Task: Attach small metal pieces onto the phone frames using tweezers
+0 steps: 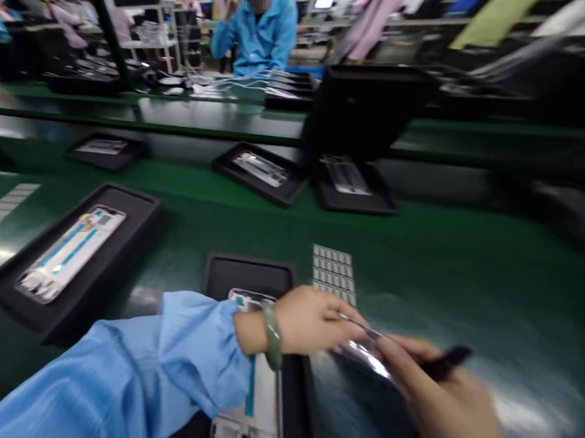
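My left hand [311,320], in a blue sleeve with a green bangle, reaches across a black tray [250,269]. Its fingers are pinched at a shiny silvery strip [370,361], blurred by motion. My right hand [452,404] is closed around slim tweezers [447,362] with a dark end; their thin metal tip points at my left fingertips. Under my left wrist, the tray holds a silvery phone frame [266,402] with a blue strip, partly hidden by my sleeve. Just behind my left hand lies a sheet of small grey pads [334,269] in rows.
Another black tray [139,206] with a phone frame sits at left. Smaller-looking trays [291,196] line the back of the green bench [449,255]. A large black box [373,105] leans at the shelf [204,118]. A person in blue [264,32] sits beyond.
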`<state>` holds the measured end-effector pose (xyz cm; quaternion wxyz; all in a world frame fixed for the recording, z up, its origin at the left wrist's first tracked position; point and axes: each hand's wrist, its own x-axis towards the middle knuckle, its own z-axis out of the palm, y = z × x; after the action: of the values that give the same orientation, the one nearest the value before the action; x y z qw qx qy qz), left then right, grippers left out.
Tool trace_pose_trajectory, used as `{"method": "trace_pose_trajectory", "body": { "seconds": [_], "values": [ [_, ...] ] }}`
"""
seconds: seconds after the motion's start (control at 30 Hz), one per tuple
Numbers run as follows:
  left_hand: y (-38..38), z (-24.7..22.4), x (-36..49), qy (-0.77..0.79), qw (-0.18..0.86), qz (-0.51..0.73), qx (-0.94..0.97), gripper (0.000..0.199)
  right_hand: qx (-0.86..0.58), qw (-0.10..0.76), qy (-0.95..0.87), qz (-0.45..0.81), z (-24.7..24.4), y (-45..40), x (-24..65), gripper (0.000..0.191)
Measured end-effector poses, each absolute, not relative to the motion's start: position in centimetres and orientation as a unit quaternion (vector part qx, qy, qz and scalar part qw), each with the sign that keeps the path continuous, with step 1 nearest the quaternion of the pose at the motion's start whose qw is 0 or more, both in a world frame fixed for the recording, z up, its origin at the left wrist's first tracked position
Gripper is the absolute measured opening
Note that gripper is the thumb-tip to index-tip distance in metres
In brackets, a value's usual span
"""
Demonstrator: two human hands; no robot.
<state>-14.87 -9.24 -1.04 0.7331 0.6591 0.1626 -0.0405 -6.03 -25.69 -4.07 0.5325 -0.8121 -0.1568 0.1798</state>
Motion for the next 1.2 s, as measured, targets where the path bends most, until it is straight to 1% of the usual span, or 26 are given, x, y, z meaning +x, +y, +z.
{"method": "trace_pose_trajectory", "body": {
  "seconds": [0.03, 0.13, 0.37, 0.5, 0.63, 0.8, 1.07, 1.2],
  "values": [
    [-9.3, -1.2, -14.9, 0.155, 0.744, -0.049, 0.647, 0.024, -0.799, 0.547, -0.150, 0.198, -3.8, -25.6, -6.3, 0.031],
    [-9.3, -1.4, -14.8, 0.150, 0.765, -0.061, 0.623, 0.022, -0.764, 0.596, -0.139, 0.203, -3.2, -24.8, -7.0, 0.034],
    [-9.0, -1.1, -15.2, 0.171, 0.792, -0.074, 0.581, 0.015, -0.735, 0.623, -0.128, 0.236, -2.6, -24.2, -7.8, 0.035],
    [-8.6, -0.8, -15.3, 0.178, 0.813, -0.089, 0.548, 0.022, -0.695, 0.655, -0.110, 0.275, -2.0, -23.7, -8.4, 0.035],
    [-8.3, -0.5, -15.5, 0.177, 0.829, -0.106, 0.521, 0.031, -0.684, 0.655, -0.105, 0.304, -1.5, -23.7, -8.3, 0.036],
    [-8.4, -0.5, -15.6, 0.174, 0.834, -0.101, 0.515, 0.040, -0.710, 0.640, -0.106, 0.276, -1.2, -24.0, -7.8, 0.037],
    [-8.5, -0.4, -15.5, 0.161, 0.837, -0.100, 0.513, 0.048, -0.680, 0.686, -0.086, 0.244, -1.8, -24.1, -8.2, 0.032],
    [-8.6, -0.4, -15.6, 0.172, 0.837, -0.090, 0.512, 0.049, -0.660, 0.701, -0.093, 0.254, -2.0, -24.1, -8.2, 0.030]
  ]
}}
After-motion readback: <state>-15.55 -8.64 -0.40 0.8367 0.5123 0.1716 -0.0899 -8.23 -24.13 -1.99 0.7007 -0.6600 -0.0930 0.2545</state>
